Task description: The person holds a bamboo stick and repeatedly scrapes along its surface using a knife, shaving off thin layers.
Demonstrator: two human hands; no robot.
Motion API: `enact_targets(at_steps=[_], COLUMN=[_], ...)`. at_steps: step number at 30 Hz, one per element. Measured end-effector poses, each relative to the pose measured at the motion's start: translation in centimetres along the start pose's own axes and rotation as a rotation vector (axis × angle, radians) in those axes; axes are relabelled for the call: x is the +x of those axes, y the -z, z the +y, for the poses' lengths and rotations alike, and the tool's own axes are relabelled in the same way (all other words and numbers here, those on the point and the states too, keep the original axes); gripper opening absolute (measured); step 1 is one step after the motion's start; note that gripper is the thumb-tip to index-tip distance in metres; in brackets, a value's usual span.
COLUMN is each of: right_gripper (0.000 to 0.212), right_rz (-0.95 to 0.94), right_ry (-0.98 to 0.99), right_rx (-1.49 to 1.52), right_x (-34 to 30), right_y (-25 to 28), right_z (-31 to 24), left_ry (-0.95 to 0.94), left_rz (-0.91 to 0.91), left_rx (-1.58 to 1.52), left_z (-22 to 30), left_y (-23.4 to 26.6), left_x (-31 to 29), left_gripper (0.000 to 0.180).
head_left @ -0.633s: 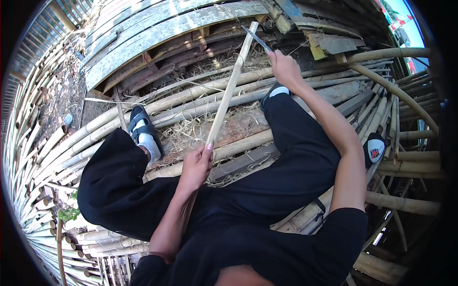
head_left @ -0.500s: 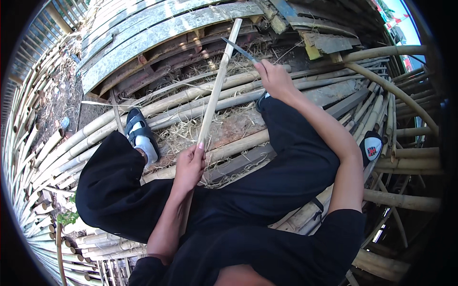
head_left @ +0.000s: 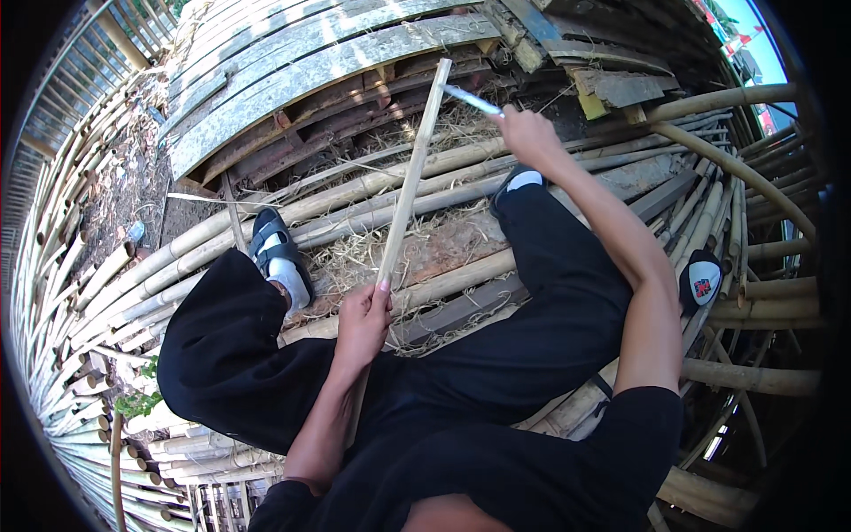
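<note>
A long pale bamboo strip [head_left: 410, 186] slants up and away from my lap. My left hand [head_left: 363, 321] is closed around its lower part, thumb on top, and the strip's near end passes under my left forearm. Out past my right knee, my right hand [head_left: 530, 140] grips a knife [head_left: 473, 100], whose handle is mostly hidden in the fist. The knife's bright blade points left, its tip at the right edge of the strip close to the far end. Whether blade and strip touch, I cannot tell.
Bamboo poles [head_left: 355, 222] lie across the ground between my sandalled feet, with pale shavings [head_left: 341, 253] scattered around. Beyond stands a wooden pallet platform [head_left: 292, 97]. Cut bamboo is stacked at the left, and a bamboo frame [head_left: 740, 164] rises at the right.
The knife blade, which crossed the strip near its far end, has drawn back rightward so only its tip meets the strip's edge. The strip's far end sits slightly lower in view.
</note>
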State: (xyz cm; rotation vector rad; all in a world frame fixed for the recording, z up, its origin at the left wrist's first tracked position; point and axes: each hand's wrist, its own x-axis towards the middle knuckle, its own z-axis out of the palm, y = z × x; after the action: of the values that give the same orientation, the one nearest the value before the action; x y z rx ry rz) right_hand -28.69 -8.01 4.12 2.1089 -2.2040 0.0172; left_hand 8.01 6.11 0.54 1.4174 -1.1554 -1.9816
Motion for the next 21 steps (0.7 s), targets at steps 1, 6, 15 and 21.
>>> enact_targets(at_steps=[1,6,15,21], right_gripper=[0.04,0.037,0.039,0.045], right_rz=[0.068,0.163,0.009,-0.023], right_ry=[-0.094,-0.161,0.411,0.561], right_rx=[-0.076,0.285,0.541,0.777], right_x=[-0.1,-4.1,-5.2,-5.1], right_y=[1.1,4.4,4.7,3.0], right_z=[4.7,1.1,-5.6,-8.9], left_ry=[0.036,0.134,-0.035,-0.198], left_rz=[0.004,0.015,0.026,-0.054], left_rx=[0.025,-0.086,0.166,0.727], left_z=[-0.5,1.4,1.5,5.1], left_y=[0.5,0.2,-0.6,0.0], left_x=[-0.7,0.9,0.4,-3.6], left_gripper=[0.04,0.039,0.036,0.034])
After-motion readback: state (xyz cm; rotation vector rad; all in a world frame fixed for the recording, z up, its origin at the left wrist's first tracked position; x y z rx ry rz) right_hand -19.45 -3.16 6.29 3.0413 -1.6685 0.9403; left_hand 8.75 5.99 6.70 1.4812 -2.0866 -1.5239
